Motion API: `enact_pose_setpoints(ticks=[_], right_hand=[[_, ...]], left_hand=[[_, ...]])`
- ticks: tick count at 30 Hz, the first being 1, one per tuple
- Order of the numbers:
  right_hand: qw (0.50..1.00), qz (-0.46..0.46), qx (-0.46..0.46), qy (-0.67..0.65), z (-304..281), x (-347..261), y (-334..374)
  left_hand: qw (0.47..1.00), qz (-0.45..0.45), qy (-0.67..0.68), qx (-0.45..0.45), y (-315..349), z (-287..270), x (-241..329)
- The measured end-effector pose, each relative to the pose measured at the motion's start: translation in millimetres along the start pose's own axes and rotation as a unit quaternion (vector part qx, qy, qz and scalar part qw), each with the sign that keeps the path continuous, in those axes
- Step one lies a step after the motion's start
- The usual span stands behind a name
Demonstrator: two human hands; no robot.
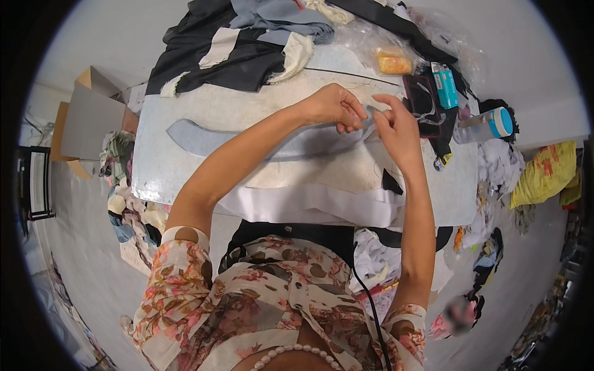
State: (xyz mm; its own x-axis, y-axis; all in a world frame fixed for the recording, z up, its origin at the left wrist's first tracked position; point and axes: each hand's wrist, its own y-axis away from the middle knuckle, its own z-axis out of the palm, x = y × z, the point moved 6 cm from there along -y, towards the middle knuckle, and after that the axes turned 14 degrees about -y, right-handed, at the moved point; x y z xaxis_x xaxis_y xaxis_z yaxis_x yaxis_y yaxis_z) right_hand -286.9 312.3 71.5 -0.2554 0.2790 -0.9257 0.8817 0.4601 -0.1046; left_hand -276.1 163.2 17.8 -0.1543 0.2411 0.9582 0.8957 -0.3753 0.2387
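Covering some grey fabric (pixel 309 141), left hand (pixel 336 106) seemingly pinches.

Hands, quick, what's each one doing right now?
Left hand: fingers curled by the grey cloth strip's end; can't tell if it's gripping.
Right hand: thumb and forefinger apart; can't tell if it's holding anything.

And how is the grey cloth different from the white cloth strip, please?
The grey cloth curves and narrows to a point at its left end; the white cloth strip runs straighter, with a wavy edge. The left hand and right hand are at the grey cloth's right end; neither is on the white cloth strip. Both are long.
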Motion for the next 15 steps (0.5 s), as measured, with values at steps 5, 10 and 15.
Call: enact_pose_setpoints(ticks=[5,10,15], right_hand=[[0.994,-0.040,-0.099,0.032,24,-13,-21],[0.972,0.007,-0.086,-0.218,-8,-28,-14],[0.993,0.045,-0.085,-0.064,-6,21,-13]], left_hand=[[0.999,0.026,-0.032,0.005,0,6,4],[0.997,0.052,0.058,0.023,9,-2,-2],[0.996,0.059,-0.041,0.052,13,-1,10]])
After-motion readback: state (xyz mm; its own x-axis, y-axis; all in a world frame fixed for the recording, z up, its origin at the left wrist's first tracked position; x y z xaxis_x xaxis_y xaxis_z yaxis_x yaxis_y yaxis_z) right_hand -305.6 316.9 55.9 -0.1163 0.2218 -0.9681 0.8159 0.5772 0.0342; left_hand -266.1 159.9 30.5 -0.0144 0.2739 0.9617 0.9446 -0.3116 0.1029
